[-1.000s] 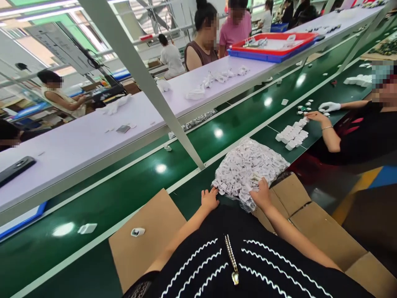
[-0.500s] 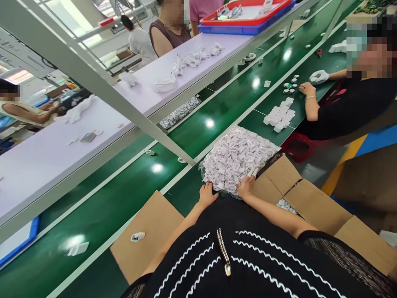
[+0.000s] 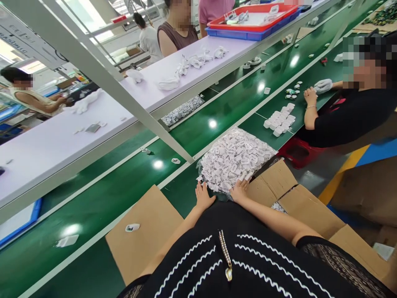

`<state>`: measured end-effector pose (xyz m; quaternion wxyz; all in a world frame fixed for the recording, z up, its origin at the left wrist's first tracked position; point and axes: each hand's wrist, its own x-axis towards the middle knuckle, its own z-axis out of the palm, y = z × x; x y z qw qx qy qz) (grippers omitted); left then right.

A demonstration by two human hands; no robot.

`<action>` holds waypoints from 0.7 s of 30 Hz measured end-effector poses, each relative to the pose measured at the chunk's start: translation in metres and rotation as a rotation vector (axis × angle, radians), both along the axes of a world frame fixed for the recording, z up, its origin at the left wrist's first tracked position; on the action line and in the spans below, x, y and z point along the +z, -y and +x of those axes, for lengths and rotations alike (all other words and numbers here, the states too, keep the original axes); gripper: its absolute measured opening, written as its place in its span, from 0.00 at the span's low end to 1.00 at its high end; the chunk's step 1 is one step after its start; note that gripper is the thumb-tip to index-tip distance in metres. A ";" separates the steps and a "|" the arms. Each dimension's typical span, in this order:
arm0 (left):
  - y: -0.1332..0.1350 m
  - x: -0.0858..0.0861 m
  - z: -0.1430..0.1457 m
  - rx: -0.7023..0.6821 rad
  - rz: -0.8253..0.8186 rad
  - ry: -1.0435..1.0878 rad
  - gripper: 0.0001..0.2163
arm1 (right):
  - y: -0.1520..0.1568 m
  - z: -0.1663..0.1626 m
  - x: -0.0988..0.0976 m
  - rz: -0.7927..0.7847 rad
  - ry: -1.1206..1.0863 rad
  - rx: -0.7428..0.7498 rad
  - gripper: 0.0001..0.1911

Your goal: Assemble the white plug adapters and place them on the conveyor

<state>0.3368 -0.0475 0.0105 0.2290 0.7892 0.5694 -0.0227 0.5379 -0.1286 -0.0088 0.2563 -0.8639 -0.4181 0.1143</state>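
Note:
A clear plastic bag (image 3: 237, 155) full of small white plastic parts lies on the green bench in front of me. By its near left corner is my left hand (image 3: 204, 196), open, fingers spread at the bag's edge. My right hand (image 3: 238, 191) rests against the near side of the bag, its fingers stretched over the white parts. Neither hand is wrapped round anything that I can see. To the left of my left arm, a small white housing (image 3: 132, 227) lies on a flat brown cardboard sheet (image 3: 149, 248).
An open cardboard box (image 3: 313, 207) stands at my right. The green conveyor (image 3: 136, 178) runs along the bench, carrying scattered white parts. A slanted metal post (image 3: 149, 120) crosses the view. White housings (image 3: 281, 120) sit beyond the bag, near a co-worker's hands (image 3: 311, 97).
My left hand's fingers have spread apart at the bag's corner. My right hand has shifted slightly left along the near edge. The bag stays in about the same place.

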 end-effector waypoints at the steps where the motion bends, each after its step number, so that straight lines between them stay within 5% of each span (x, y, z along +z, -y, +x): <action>1: 0.004 -0.001 0.001 0.006 0.009 0.007 0.51 | 0.000 -0.002 -0.001 -0.010 0.021 0.026 0.55; 10: 0.025 -0.012 0.015 -0.030 0.040 0.005 0.50 | -0.001 -0.009 0.005 0.106 0.064 0.071 0.58; 15: 0.020 -0.009 0.012 0.017 0.056 -0.073 0.42 | 0.030 -0.004 0.000 0.076 0.114 0.298 0.66; 21: 0.012 -0.004 0.006 0.044 0.065 -0.123 0.42 | 0.034 -0.013 -0.011 -0.011 0.153 0.422 0.58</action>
